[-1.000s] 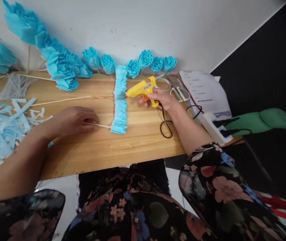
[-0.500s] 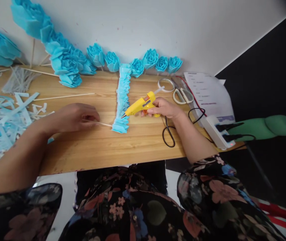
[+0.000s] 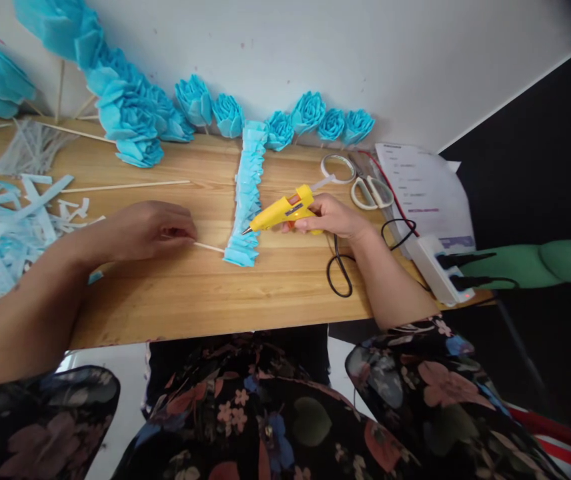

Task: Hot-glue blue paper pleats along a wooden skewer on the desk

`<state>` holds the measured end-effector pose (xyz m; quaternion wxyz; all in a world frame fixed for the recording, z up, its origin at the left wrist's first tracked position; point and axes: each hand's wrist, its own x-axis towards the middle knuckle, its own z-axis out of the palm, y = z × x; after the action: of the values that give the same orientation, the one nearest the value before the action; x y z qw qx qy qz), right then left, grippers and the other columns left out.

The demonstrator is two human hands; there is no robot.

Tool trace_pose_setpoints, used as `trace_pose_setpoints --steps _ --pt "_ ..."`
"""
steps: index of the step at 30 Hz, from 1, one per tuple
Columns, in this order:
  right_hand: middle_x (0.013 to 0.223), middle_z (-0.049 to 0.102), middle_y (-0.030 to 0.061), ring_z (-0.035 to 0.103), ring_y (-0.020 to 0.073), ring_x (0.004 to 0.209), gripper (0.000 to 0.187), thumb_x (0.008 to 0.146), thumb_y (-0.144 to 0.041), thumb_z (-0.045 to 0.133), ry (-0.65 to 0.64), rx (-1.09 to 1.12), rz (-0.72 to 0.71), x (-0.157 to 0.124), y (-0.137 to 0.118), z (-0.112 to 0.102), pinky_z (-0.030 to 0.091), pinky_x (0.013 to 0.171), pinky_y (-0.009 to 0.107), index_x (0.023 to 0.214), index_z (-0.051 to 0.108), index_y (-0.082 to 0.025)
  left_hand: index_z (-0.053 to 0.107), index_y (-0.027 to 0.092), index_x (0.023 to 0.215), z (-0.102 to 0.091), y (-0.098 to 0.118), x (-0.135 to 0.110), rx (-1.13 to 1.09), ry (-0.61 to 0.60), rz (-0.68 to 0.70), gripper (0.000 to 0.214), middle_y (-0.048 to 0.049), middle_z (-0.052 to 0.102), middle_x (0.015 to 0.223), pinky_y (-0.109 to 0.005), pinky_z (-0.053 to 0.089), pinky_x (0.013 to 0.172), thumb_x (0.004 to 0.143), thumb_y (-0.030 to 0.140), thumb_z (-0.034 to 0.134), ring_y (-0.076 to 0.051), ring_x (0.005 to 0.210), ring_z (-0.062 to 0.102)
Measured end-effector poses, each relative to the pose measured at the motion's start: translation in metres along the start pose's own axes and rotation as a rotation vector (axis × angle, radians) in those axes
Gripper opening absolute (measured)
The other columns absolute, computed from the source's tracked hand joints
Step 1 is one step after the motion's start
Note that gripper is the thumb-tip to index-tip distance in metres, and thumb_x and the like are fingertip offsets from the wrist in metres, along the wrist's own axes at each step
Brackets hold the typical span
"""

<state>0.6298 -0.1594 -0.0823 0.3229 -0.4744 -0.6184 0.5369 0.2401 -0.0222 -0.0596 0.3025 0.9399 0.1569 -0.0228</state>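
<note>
My right hand (image 3: 333,217) grips a yellow glue gun (image 3: 285,209), its nozzle touching the near end of a long strip of folded blue paper petals (image 3: 248,193) lying on the wooden table (image 3: 205,287). My left hand (image 3: 148,230) pinches a thin wooden stick (image 3: 209,247) whose tip reaches the strip's near end. The gun's black cord (image 3: 338,267) loops beside my right wrist.
Blue paper roses (image 3: 310,113) line the wall, with larger ones (image 3: 125,113) at the back left. Paper scraps (image 3: 0,227) lie at the left, a spare stick (image 3: 125,186) behind my left hand. Scissors (image 3: 370,190), a tape roll (image 3: 338,168), papers (image 3: 418,187) and a power strip (image 3: 433,267) sit right.
My right hand brought the glue gun down from the strip's middle to its near end and tilted the nozzle onto the paper. My left hand stayed on the stick.
</note>
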Motion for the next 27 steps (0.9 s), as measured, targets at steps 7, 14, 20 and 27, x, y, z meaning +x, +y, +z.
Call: trace_pose_setpoints --steps 7,14,20,27 --pt "0.1 0.089 0.0082 0.071 0.0154 0.079 0.051 0.09 -0.064 0.099 -0.048 0.02 -0.02 -0.001 0.005 -0.001 0.054 0.066 0.026 0.109 0.086 -0.018 0.081 0.02 0.095 0.0 -0.002 0.001 -0.032 -0.001 0.038 0.037 -0.0074 0.081 0.1 -0.029 0.048 0.086 0.113 0.04 0.055 -0.02 0.09 0.07" --pt "0.107 0.09 0.0056 0.074 0.0159 0.082 0.044 0.092 -0.057 0.098 -0.069 -0.058 0.038 -0.002 0.0 0.004 0.058 0.07 0.027 0.116 0.09 -0.021 0.083 0.02 0.096 0.0 -0.004 0.0 -0.04 -0.003 0.026 0.037 -0.0078 0.082 0.102 -0.029 0.048 0.086 0.113 0.039 0.056 -0.02 0.091 0.07" --pt "0.109 0.092 0.0043 0.073 0.0145 0.078 0.042 0.093 -0.056 0.096 -0.064 -0.136 0.046 -0.004 -0.005 0.007 0.058 0.071 0.027 0.117 0.091 -0.022 0.086 0.019 0.104 0.002 -0.005 0.0 -0.048 0.01 0.024 0.041 -0.0098 0.086 0.107 -0.029 0.05 0.086 0.115 0.043 0.055 -0.021 0.095 0.074" --pt "0.105 0.09 0.0036 0.073 0.0158 0.079 0.04 0.095 -0.056 0.094 -0.039 -0.162 0.035 -0.002 -0.002 0.011 0.057 0.07 0.027 0.117 0.092 -0.023 0.093 0.021 0.114 0.011 -0.027 -0.006 -0.091 0.021 0.042 0.051 -0.0117 0.086 0.112 -0.031 0.054 0.092 0.121 0.055 0.054 -0.023 0.101 0.075"
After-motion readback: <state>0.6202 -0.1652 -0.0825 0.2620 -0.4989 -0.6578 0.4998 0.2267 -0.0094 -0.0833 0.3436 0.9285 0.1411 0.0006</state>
